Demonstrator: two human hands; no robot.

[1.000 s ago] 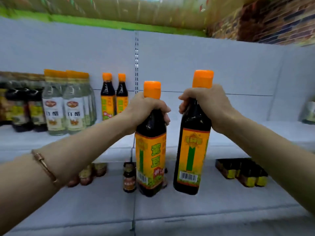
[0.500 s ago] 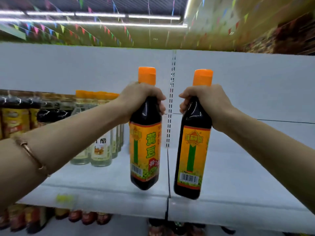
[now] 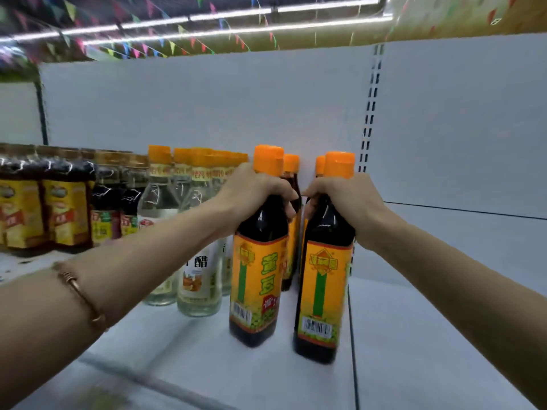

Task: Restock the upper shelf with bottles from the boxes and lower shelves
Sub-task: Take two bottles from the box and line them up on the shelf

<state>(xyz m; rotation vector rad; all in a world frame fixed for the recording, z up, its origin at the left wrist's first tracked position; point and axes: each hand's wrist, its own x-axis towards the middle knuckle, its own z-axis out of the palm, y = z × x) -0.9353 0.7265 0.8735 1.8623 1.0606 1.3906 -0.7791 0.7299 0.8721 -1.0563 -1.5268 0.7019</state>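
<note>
My left hand (image 3: 251,190) grips the neck of a dark sauce bottle (image 3: 257,279) with an orange cap and a yellow-orange label. My right hand (image 3: 343,202) grips the neck of a second, matching bottle (image 3: 324,294). Both bottles are upright over the white upper shelf (image 3: 414,335), their bases at or just above its surface. Right behind them stand two more dark bottles with orange caps (image 3: 291,164), mostly hidden by the held ones.
Clear vinegar bottles with orange caps (image 3: 198,279) stand in rows left of the held bottles. Further left are dark bottles with yellow labels (image 3: 68,211). A slotted upright (image 3: 370,113) runs down the white back panel. Bare shelf extends to the right.
Both hands carried their bottles up from in front of the lower shelf to the upper shelf and forward, down to its surface in front of the two bottles standing there.
</note>
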